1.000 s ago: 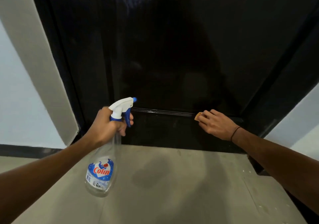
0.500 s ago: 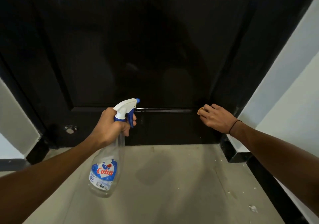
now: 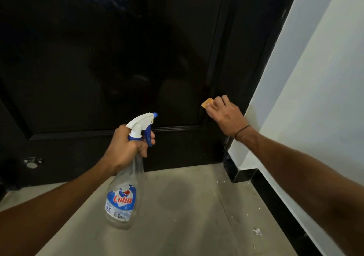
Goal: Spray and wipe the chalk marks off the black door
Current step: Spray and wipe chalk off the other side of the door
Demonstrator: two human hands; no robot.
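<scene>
Now we note the change: half a second ago our right hand (image 3: 223,113) worked the orange cloth (image 3: 207,103) along the horizontal moulding (image 3: 173,128) low on the black door (image 3: 118,58); it has since risen to the upright edge of the panel, near the door frame (image 3: 254,38). We judge that wiping has passed from the horizontal groove to the vertical one. No chalk marks are visible on the glossy surface from this view, so the remaining work cannot be measured.

State of the grip:
- Right hand: fingers lie over the cloth and press it flat on the door; only one orange corner shows past the fingertips.
- Left hand (image 3: 126,145): curled firmly round the neck of the spray bottle (image 3: 126,192), one finger on the blue trigger (image 3: 148,135), nozzle aimed at the door. The clear bottle looks nearly empty.

Edges and room:
- The white wall (image 3: 315,98) and frame stand just beside the right hand, so travel to the right is short; upward and leftward strokes are open.
- The floor (image 3: 187,206) carries scattered white crumbs near the black skirting (image 3: 275,206).
- A round metal fitting (image 3: 31,163) sits low on the door at left, well apart from both hands.
</scene>
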